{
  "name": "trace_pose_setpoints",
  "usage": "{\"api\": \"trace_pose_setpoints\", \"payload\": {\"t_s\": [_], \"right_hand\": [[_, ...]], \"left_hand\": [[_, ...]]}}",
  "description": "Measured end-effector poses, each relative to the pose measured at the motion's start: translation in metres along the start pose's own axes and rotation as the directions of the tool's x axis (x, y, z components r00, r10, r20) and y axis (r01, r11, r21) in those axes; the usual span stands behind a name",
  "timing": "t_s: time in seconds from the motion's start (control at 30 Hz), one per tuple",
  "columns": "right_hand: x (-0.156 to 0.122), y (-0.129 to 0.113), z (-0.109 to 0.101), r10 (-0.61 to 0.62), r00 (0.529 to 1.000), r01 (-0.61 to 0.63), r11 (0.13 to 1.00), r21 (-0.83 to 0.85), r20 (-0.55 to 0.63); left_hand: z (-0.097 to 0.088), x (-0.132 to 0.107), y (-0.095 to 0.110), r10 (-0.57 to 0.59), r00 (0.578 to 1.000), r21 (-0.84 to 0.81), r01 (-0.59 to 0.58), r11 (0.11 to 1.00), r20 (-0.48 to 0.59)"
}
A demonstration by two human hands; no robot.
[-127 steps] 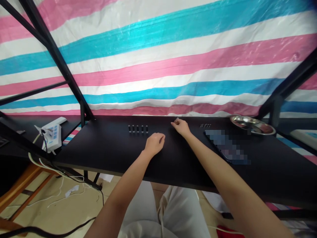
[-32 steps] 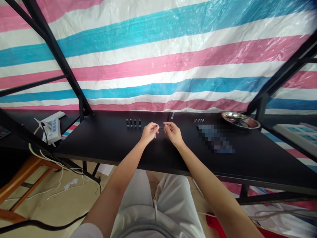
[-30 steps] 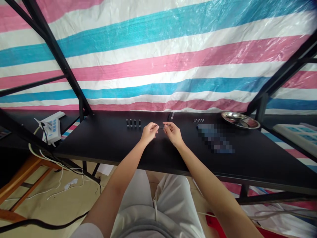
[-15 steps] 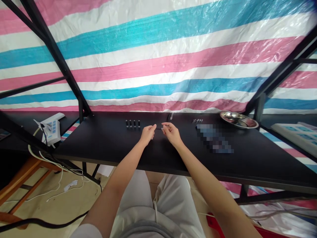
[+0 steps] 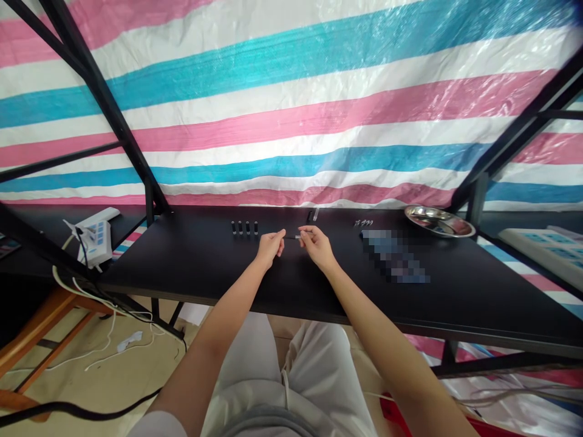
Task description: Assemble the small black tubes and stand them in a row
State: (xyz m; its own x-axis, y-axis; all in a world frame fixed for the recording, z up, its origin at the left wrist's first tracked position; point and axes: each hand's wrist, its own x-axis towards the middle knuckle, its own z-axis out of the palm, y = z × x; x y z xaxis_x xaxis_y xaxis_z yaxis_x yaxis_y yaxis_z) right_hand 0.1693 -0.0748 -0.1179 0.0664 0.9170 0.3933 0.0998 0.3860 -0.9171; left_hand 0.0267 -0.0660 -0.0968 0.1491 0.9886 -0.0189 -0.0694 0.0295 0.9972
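Observation:
My left hand (image 5: 271,248) is closed in a pinch over the black table, on one end of a thin dark stick (image 5: 290,237). Facing it, my right hand (image 5: 317,245) pinches a small silvery or clear piece (image 5: 298,237) at the stick's other end. Whether the two parts are joined is too small to tell. Left of my hands, several short black cylinders (image 5: 240,227) with pale tops stand in a row. Just behind my right hand are a small black cylinder (image 5: 310,215) and a clear tube-like piece (image 5: 316,214).
Several tiny clear pieces (image 5: 363,223) lie to the right on the black table (image 5: 182,255). Nearer is a pixelated item (image 5: 395,256). A round metal tray (image 5: 439,233) sits at the back right. Black frame posts (image 5: 109,121) rise at both ends, before a striped sheet (image 5: 291,109).
Both hands keep their pinches at almost the same spot. The fingers of my left hand have shifted very slightly.

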Motion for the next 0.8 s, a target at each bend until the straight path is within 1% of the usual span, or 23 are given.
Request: {"api": "trace_pose_setpoints", "payload": {"t_s": [0.07,0.2,0.33,0.4,0.43,0.5,0.6,0.7,0.8], "right_hand": [[0.001,0.0,-0.002,-0.009,1.0,0.009,1.0,-0.018,-0.023],[0.003,0.002,-0.007,-0.022,0.995,0.018,0.999,-0.045,-0.093],[0.005,0.004,-0.015,-0.038,0.979,0.017,0.994,-0.106,-0.2],[0.005,0.004,-0.017,-0.052,0.97,0.018,0.989,-0.144,-0.236],[0.005,0.004,-0.017,-0.059,0.97,0.02,0.986,-0.163,-0.234],[0.004,0.003,-0.017,-0.072,0.98,0.034,0.978,-0.204,-0.183],[0.003,0.002,-0.013,-0.091,0.995,0.079,0.965,-0.251,-0.038],[0.001,0.003,-0.01,-0.108,0.992,0.122,0.953,-0.278,0.065],[0.001,0.003,-0.01,-0.096,0.99,0.124,0.946,-0.3,0.108]], "left_hand": [[-0.001,0.001,-0.001,-0.001,1.0,0.017,0.001,1.0,-0.01],[-0.003,0.005,-0.001,0.02,0.999,-0.03,-0.021,0.999,-0.048],[-0.004,0.005,0.0,0.039,0.996,0.007,-0.039,0.999,-0.079],[-0.003,0.004,0.0,0.073,0.995,0.036,-0.071,0.997,-0.071],[-0.003,0.003,0.0,0.092,0.994,0.048,-0.09,0.995,-0.053],[-0.002,0.002,-0.001,0.113,0.994,0.07,-0.113,0.991,0.01],[0.0,0.0,-0.002,0.096,0.991,0.071,-0.103,0.992,0.095],[0.0,0.001,-0.004,0.112,0.987,0.059,-0.119,0.991,0.119],[-0.002,0.004,-0.008,0.155,0.979,0.071,-0.165,0.984,0.129]]}}
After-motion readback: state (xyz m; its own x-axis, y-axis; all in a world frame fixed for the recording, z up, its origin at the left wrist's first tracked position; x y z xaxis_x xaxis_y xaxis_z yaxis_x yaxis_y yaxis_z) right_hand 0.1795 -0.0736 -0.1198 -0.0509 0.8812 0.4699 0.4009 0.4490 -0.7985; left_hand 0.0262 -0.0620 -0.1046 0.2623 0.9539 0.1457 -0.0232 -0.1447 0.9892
